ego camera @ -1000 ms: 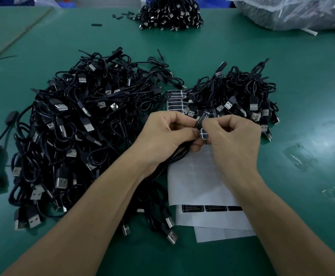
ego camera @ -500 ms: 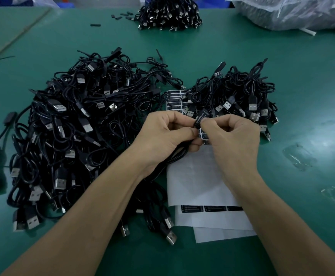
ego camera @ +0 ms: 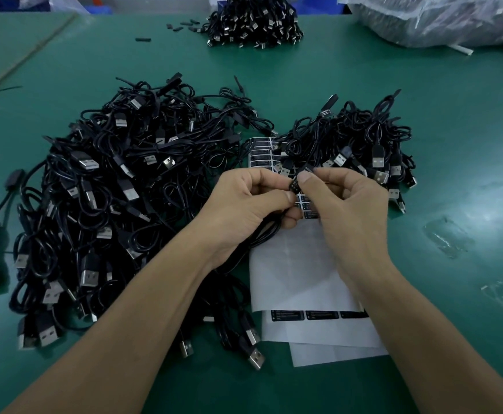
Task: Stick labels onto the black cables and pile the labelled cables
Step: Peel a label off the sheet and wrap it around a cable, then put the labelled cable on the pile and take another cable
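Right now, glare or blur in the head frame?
Head view: dim; glare on the green table mat at right; print unreadable on the small black label pinched by the right hand; thin black cable in the left hand blends into shadow.

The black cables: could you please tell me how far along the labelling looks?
Early on, it seems. Done: the smaller pile, apparently labelled. In hand: the left hand and right hand pinch a label onto one cable. Left: the much larger pile, with labels waiting on the sheets.
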